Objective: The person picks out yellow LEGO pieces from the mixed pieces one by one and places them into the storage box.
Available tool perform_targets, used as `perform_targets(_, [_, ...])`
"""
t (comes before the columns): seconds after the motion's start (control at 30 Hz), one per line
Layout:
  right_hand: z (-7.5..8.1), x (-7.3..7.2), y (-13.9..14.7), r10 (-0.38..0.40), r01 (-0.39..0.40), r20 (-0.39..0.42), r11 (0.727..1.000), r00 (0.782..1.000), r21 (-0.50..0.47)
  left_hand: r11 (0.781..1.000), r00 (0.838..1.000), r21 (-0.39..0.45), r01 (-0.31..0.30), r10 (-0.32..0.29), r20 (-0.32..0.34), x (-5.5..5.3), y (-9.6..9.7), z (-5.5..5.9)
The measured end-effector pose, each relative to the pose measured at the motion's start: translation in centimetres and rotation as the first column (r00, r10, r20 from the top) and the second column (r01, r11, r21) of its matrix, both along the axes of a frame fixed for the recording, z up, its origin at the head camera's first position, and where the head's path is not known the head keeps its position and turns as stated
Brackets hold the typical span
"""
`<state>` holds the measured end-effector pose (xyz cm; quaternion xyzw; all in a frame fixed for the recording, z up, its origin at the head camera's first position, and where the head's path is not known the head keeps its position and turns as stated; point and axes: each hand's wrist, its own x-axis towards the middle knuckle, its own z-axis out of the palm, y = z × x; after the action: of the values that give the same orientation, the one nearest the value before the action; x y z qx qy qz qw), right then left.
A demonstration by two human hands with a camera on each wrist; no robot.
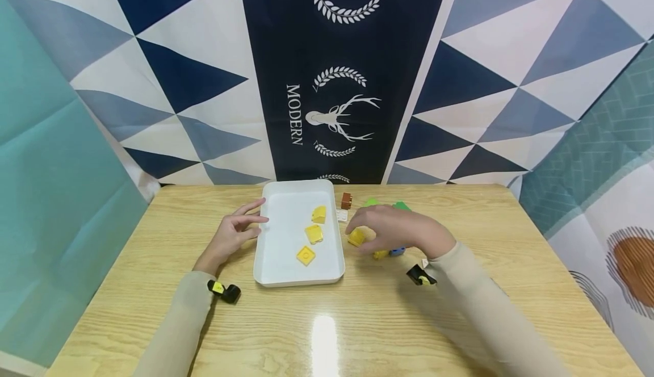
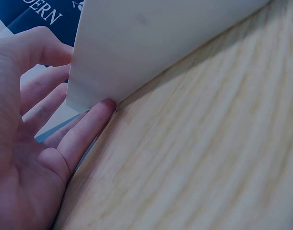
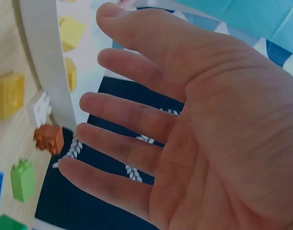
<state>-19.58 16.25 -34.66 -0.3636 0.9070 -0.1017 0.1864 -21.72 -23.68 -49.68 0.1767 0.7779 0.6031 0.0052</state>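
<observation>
A white tray (image 1: 280, 241) lies on the table with three yellow blocks in it, one of them a square brick (image 1: 305, 255) near the front. Fingertips of my left hand (image 1: 232, 234) touch the tray's left side; in the left wrist view one finger lies low along the tray wall (image 2: 132, 52). To the right of the tray my right hand (image 1: 392, 226) hovers over loose toy bricks, its fingers spread and slightly bent. Nothing is in its palm in the right wrist view. Below its fingertips is a yellow brick (image 1: 356, 237).
Beyond the right hand lie a brown brick (image 1: 346, 200), a white brick (image 1: 342, 215), a light green brick (image 3: 23, 180) and a darker green one (image 1: 401, 206). A blue brick (image 1: 397, 251) and another yellow brick (image 1: 380, 254) sit partly under the hand. A patterned cloth backs the table.
</observation>
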Motion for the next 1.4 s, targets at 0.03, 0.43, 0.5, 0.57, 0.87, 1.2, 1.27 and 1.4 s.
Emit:
perform_targets(0.03, [0.1, 0.0, 0.3, -0.008, 0.008, -0.001, 1.000, 1.000, 0.000, 1.000, 1.000, 0.000, 0.001, -0.001, -0.001, 0.0, 0.0, 0.0])
perform_targets(0.43, [-0.1, -0.2, 2.5, -0.052, 0.052, -0.033, 0.999, 0.998, 0.005, 1.000, 1.000, 0.009, 0.001, -0.001, 0.006, 0.1, 0.0, -0.1])
perform_targets(0.5, [-0.4, -0.1, 2.8, -0.050, 0.051, -0.051, 0.999, 0.997, 0.003, 1.000, 1.000, 0.005, 0.000, 0.000, 0.004, 0.1, 0.0, -0.1])
perform_targets(0.57, [-0.6, 0.1, 3.0, -0.067, 0.067, -0.061, 0.998, 0.996, 0.001, 1.000, 1.000, 0.001, -0.001, 0.001, 0.002, 0.1, 0.0, -0.1])
perform_targets(0.87, [-2.4, 0.6, 3.0, -0.080, 0.079, -0.090, 0.997, 0.993, -0.015, 1.000, 1.000, 0.000, -0.003, 0.003, 0.007, 0.0, 0.1, 0.0])
perform_targets(1.2, [-4.0, 0.5, 2.9, -0.106, 0.104, -0.033, 0.994, 0.994, -0.037, 1.000, 1.000, 0.000, -0.004, 0.004, 0.004, -0.1, 0.2, -0.1])
perform_targets(1.27, [-4.2, 0.4, 2.8, -0.107, 0.106, -0.032, 0.994, 0.994, -0.031, 1.000, 1.000, 0.000, -0.006, 0.006, 0.004, 0.0, 0.1, -0.1])
perform_targets(1.4, [-4.6, 0.5, 2.7, -0.098, 0.098, -0.038, 0.995, 0.994, -0.007, 1.000, 1.000, -0.004, -0.009, 0.009, 0.001, -0.1, 0.1, -0.1])
